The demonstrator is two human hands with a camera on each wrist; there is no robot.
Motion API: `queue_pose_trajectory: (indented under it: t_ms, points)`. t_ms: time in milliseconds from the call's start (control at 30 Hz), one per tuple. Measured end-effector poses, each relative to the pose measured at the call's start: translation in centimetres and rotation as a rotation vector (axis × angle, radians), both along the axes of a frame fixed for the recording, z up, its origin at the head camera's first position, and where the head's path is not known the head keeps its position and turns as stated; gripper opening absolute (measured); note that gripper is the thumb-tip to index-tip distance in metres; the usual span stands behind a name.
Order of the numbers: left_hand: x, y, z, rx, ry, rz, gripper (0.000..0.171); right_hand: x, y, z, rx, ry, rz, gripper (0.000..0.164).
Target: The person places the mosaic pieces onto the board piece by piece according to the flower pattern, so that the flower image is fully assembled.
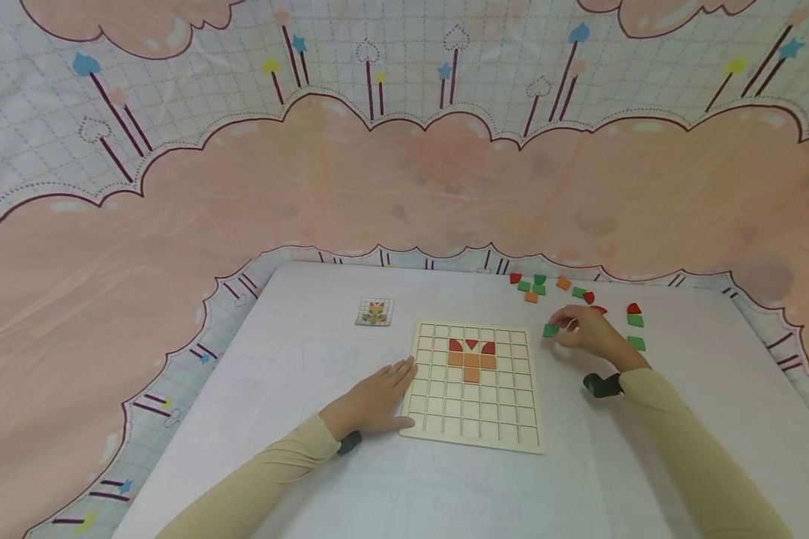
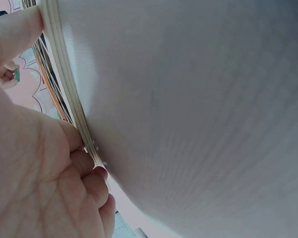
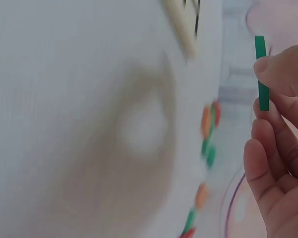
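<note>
A pale wooden grid board lies on the table, with several red and orange tiles set in its upper middle squares. My left hand rests against the board's left edge, fingers extended; in the left wrist view, the thumb and fingertips touch the board's side. Right of the board, my right hand pinches a green tile between thumb and fingers, above the table. The right wrist view shows that green tile edge-on.
A small pattern card lies behind the board, to the left. Loose green, orange and red tiles are scattered at the back right. More green tiles lie beyond my right hand. Patterned cloth hangs behind the white table.
</note>
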State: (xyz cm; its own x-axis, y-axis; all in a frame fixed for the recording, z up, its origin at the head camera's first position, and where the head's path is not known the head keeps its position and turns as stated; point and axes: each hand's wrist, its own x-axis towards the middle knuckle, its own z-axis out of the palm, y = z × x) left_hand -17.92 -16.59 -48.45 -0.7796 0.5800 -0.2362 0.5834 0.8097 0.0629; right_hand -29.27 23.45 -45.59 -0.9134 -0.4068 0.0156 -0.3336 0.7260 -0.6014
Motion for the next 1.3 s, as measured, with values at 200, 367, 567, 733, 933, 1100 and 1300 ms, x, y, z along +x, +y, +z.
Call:
queue_pose_trajectory:
  t_ms: [200,367,567,733,933,1100,1300]
  points:
    - [0.0,0.0,0.0,-0.005,-0.001,0.002,0.09,1.3,-3.4,-0.1,0.003,-0.004,0.068,0.02]
    - [0.0,0.0,0.0,-0.003,-0.004,0.004,0.09,2.5,-5.7,-0.9,-0.019,-0.002,0.147,0.019]
    - [-0.1,0.0,-0.2,-0.009,-0.005,0.008,0.091,3.4,-7.9,-1.7,-0.01,-0.056,0.18,0.019]
    - [-0.1,0.0,-0.2,-0.012,-0.006,0.011,0.091,3.8,-8.9,-2.1,0.008,-0.074,0.21,0.018]
    - [-0.1,0.1,-0.1,-0.008,-0.009,0.013,0.09,4.1,-9.6,-2.6,0.046,-0.059,0.247,0.014]
    - [0.1,0.1,0.0,-0.004,-0.013,0.015,0.09,4.2,-9.9,-2.6,0.055,-0.059,0.248,0.013]
    - [0.1,0.1,0.0,0.002,-0.012,0.014,0.09,4.2,-9.9,-2.3,0.08,-0.086,0.203,0.013]
